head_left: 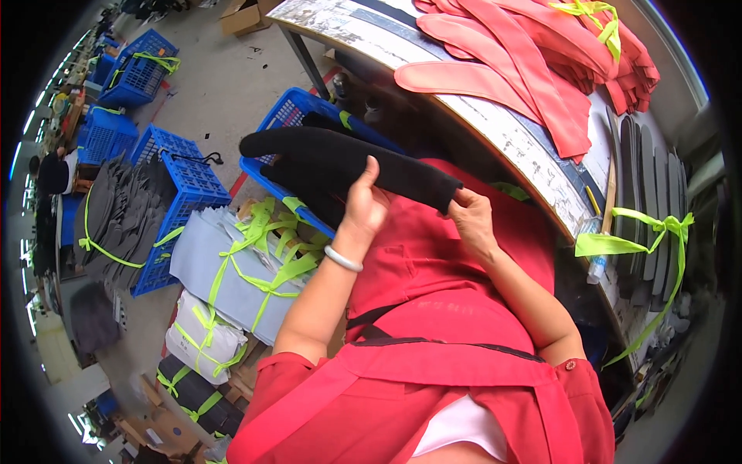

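A long black fabric piece point(325, 151) with one rounded end stretches across in front of my red apron. My left hand point(368, 204) is closed on its lower edge, thumb upright against the cloth and the other fingers mostly hidden. At the squared right end, my right hand point(474, 223) pinches the cloth between thumb and fingers. Beneath the piece's left part stands a blue plastic basket point(284, 104) with more black cloth point(309, 185) in it.
A worn white table point(495, 120) at the right bears coral fabric pieces point(533, 62) and a tied stack of dark grey panels point(649, 201). At the left are blue crates point(185, 197), grey cut pieces point(124, 216) and light-blue bundles point(212, 255) tied with yellow-green strips.
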`<state>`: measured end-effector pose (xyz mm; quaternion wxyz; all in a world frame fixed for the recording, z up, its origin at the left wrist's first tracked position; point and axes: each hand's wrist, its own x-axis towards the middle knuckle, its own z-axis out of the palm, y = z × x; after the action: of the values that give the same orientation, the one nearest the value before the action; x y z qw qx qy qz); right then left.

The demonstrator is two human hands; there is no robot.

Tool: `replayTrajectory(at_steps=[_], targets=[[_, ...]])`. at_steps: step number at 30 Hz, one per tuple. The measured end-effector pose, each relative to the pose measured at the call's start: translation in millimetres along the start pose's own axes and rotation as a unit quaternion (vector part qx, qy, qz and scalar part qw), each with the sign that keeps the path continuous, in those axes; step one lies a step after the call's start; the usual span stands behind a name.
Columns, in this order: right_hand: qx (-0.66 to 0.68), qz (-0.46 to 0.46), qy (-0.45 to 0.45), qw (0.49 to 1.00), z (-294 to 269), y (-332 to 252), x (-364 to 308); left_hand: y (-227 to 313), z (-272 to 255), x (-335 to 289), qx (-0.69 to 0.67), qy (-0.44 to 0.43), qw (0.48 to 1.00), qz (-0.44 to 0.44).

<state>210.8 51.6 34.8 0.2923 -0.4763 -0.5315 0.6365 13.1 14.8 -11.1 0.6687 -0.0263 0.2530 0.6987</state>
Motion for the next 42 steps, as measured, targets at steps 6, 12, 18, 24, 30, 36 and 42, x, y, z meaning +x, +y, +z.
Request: replayTrajectory(at_steps=[6,12,18,24,30,36,42], targets=[[0.092,0.108,0.002,0.99,7,-16,1,-18,-6,1,-0.022,0.021,0.999,-0.016],[-0.001,0.031,0.007,0.999,-20,2,0,24,-22,9,0.026,0.026,0.998,0.052],[0.029,0.136,-0.015,0.99,-18,-5,-18,100,-82,19,0.095,0.151,0.97,0.163],[-0.008,0.052,0.019,0.998,-17,-1,-20,108,-119,24,0.054,0.16,0.974,0.154],[0.016,0.023,-0.016,0.999,-20,-26,-48,113,-130,30,0.027,0.168,0.973,0.155],[0.009,0.038,-0.018,0.999,-27,-20,-45,102,-123,27,0.028,0.154,0.974,0.163],[-0.106,0.131,-0.026,0.985,-40,-8,-37,79,-112,20,0.066,0.158,0.976,0.133]])
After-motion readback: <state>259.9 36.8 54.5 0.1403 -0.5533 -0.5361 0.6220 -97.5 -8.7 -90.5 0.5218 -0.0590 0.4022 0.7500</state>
